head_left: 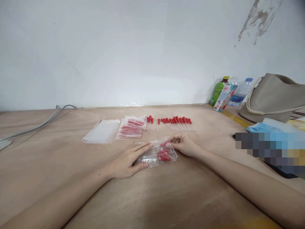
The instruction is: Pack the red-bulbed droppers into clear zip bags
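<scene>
A clear zip bag [156,154] with several red-bulbed droppers inside lies on the wooden table [166,197] between my hands. My left hand [128,160] rests flat on the bag's left end, fingers stretched out and pressing it down. My right hand [184,144] pinches the bag's right edge with thumb and fingers. Behind the bag lies a row of several loose red-bulbed droppers [177,123]. To their left sits a stack of filled bags [131,128], and further left a pile of unfilled clear bags [102,131].
A grey cable [40,122] runs along the back left by the wall. At the back right stand three bottles [228,92] and a beige bag [274,97]. Blue packaging [264,127] and a blurred patch lie at the right edge.
</scene>
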Available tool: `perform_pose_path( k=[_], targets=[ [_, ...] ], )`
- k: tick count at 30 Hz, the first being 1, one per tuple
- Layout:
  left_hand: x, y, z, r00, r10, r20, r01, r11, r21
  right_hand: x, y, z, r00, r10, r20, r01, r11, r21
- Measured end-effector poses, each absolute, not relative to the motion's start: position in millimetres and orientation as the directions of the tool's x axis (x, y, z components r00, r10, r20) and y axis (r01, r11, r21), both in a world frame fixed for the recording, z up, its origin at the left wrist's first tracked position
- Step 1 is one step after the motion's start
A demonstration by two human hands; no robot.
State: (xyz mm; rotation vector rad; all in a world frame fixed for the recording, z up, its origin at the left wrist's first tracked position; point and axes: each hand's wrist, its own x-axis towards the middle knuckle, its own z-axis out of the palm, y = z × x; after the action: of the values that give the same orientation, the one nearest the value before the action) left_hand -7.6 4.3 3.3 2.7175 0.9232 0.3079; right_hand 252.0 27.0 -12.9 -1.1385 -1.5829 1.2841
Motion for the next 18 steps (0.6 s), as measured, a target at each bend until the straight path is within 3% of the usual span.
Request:
perform_pose_path(
  k=[3,5,7,9,11,14,18],
  targets=[
    [-8,4,3,0.774,0.621,0.120,0.566,-0.765,0.307,243,27,-18,-0.240,0.970,0.023,0.135,0.057,-0.989],
    [-8,5,2,0.775,0.621,0.116,0.567,-0.765,0.307,245,27,-18,-0.301,0.952,0.050,0.172,0.106,-0.979],
    [-9,6,1,0.772,0.626,0.112,0.573,-0.761,0.305,251,30,-13,-0.398,0.917,0.028,0.246,0.136,-0.960],
    [-10,6,0,0.768,0.631,0.106,0.580,-0.757,0.301,259,36,-6,-0.392,0.919,-0.036,0.375,0.123,-0.919],
    [-10,7,-1,0.767,0.633,0.100,0.585,-0.755,0.295,263,47,3,-0.264,0.964,-0.011,0.532,0.136,-0.836],
    [-9,7,-1,0.770,0.629,0.100,0.582,-0.759,0.290,253,71,11,-0.079,0.977,0.200,0.734,0.193,-0.652],
    [-9,8,-2,0.773,0.620,0.135,0.562,-0.767,0.308,218,104,12,-0.044,0.969,0.244,0.869,0.158,-0.468]
  ],
)
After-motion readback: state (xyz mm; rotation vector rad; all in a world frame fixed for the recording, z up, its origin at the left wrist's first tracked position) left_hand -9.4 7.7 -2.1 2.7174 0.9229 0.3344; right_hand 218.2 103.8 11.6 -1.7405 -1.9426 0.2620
